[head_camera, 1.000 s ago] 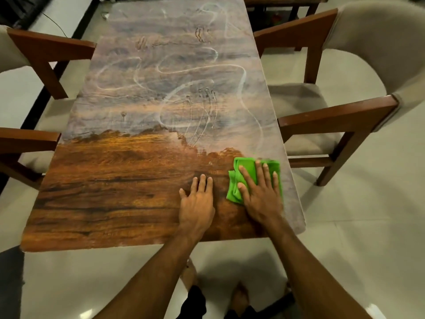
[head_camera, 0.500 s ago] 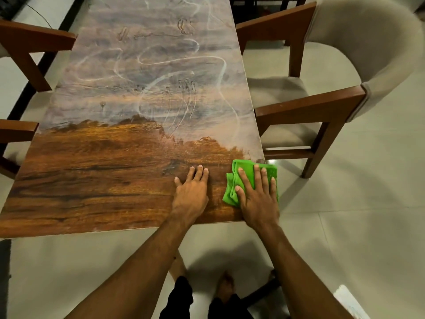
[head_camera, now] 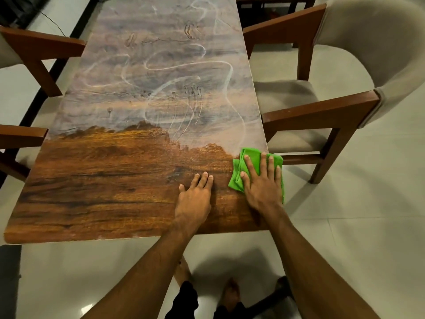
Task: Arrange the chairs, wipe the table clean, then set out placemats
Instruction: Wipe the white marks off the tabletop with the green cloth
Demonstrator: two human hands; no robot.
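Partly, cloth (head_camera: 253, 157) under right hand (head_camera: 262, 187)

Your right hand (head_camera: 262, 180) presses a green cloth (head_camera: 253, 157) flat at the wooden table (head_camera: 103, 180)'s right edge, beside a cushioned chair (head_camera: 345, 77). Your left hand (head_camera: 194, 196) rests palm-down just beside it. Dusty streaks cover the far half.

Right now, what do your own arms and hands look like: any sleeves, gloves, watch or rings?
Both forearms are bare as far as the frame shows: no sleeves, no watch or band. The left hand and right hand wear no gloves, and no rings show on the fingers. Nails look short and unpainted.
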